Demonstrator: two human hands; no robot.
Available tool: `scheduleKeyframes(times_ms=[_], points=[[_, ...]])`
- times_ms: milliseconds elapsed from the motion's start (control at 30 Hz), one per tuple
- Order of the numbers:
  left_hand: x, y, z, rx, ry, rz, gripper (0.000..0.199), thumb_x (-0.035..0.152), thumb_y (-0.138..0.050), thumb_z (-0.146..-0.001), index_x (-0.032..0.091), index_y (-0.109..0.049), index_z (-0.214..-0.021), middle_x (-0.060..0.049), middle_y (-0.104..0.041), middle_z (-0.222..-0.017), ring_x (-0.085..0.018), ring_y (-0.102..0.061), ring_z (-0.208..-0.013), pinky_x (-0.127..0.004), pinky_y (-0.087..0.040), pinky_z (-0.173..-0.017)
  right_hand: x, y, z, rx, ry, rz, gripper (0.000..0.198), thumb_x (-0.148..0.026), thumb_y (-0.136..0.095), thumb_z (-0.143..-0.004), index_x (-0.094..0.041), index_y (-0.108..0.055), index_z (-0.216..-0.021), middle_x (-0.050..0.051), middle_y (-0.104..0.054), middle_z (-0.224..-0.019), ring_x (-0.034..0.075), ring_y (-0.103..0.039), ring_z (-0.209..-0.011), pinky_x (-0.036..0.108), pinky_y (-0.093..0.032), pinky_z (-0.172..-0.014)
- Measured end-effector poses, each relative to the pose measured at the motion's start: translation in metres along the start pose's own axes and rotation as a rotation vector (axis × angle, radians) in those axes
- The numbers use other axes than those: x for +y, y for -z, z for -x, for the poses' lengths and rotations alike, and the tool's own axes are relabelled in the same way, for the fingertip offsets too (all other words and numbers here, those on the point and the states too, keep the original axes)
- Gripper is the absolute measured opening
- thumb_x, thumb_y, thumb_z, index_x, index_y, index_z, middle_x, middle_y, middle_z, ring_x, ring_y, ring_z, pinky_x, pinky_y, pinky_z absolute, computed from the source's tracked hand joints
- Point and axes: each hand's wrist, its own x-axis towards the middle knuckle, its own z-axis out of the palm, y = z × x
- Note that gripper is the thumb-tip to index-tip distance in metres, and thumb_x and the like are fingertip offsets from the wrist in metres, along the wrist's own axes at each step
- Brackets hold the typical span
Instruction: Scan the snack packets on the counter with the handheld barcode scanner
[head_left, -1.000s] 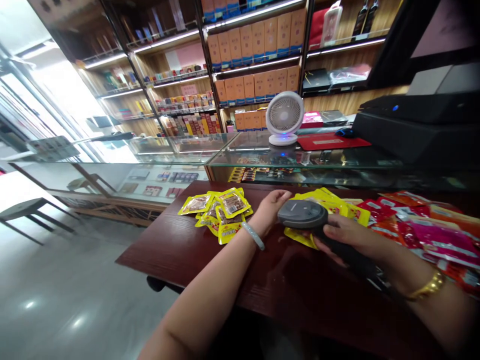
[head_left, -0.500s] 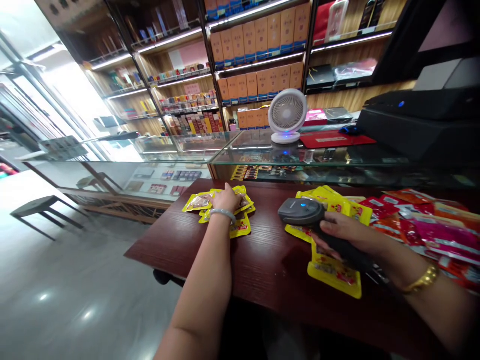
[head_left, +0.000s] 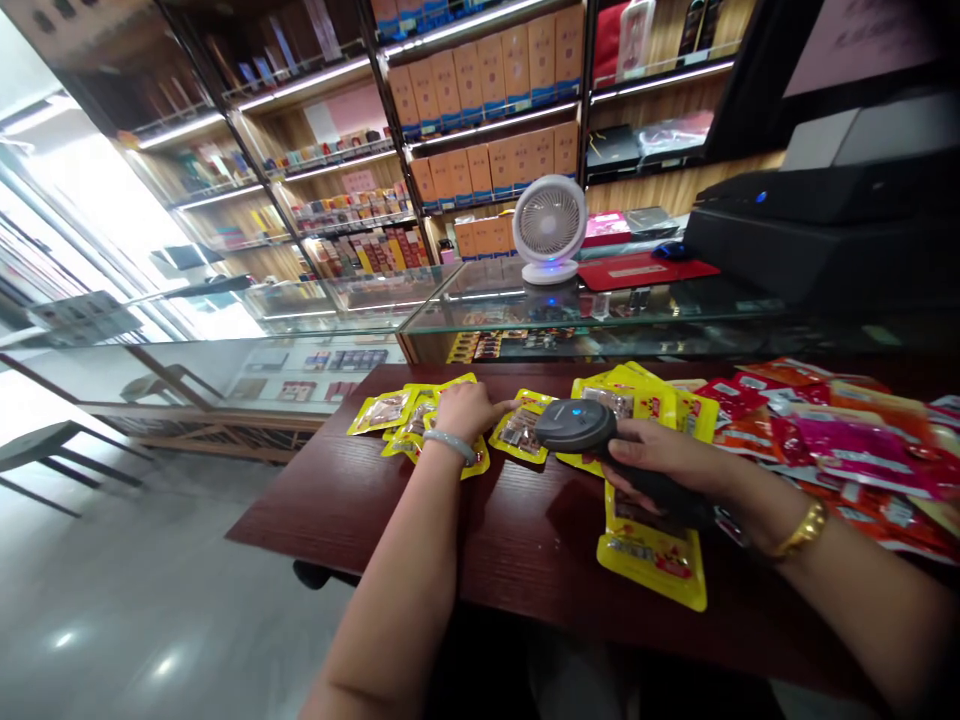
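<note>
Packet [head_left: 523,430] moved right, can't tell left hand [head_left: 465,410] grip, right hand [head_left: 667,452] clutches scanner [head_left: 574,426], whose close nose could bump it.

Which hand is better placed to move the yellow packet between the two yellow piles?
Probably the left hand: it is beside the yellow packet, while the right hand holds the scanner.

The right hand [head_left: 664,455] grips a scanner [head_left: 574,426] near yellow packets [head_left: 521,432]
</note>
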Motion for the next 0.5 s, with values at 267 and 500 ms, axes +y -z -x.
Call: scheduleKeyframes(times_ms=[267,500], points=[[0.019,-0.011,-0.003,-0.118,-0.114,0.175,0.04,0.054,-0.053,-0.082,0.019,-0.068,-0.096,-0.01,-0.071,-0.092,-0.024,-0.065,-0.083,-0.029,-0.045,-0.07,-0.002,0.0,0.001,-0.011,-0.01,0.003,0.04,-0.055,-0.063,-0.083,-0.018,-0.049,-0.089,-0.004,-0.059,-0.062,0.007,-0.051,-0.036,0.016,-0.035,-0.031],[0.01,-0.008,-0.009,0.079,0.044,0.34,0.03,0.045,-0.047,-0.089,0.021,-0.065,-0.086,-0.006,-0.07,-0.085,-0.02,-0.062,-0.076,-0.026,-0.041,-0.065,-0.003,-0.003,0.001,-0.045,0.003,0.015,0.042,-0.056,-0.063,-0.083,-0.017,-0.05,-0.093,-0.003,-0.059,-0.063,0.007,-0.052,-0.037,0.016,-0.037,-0.033]])
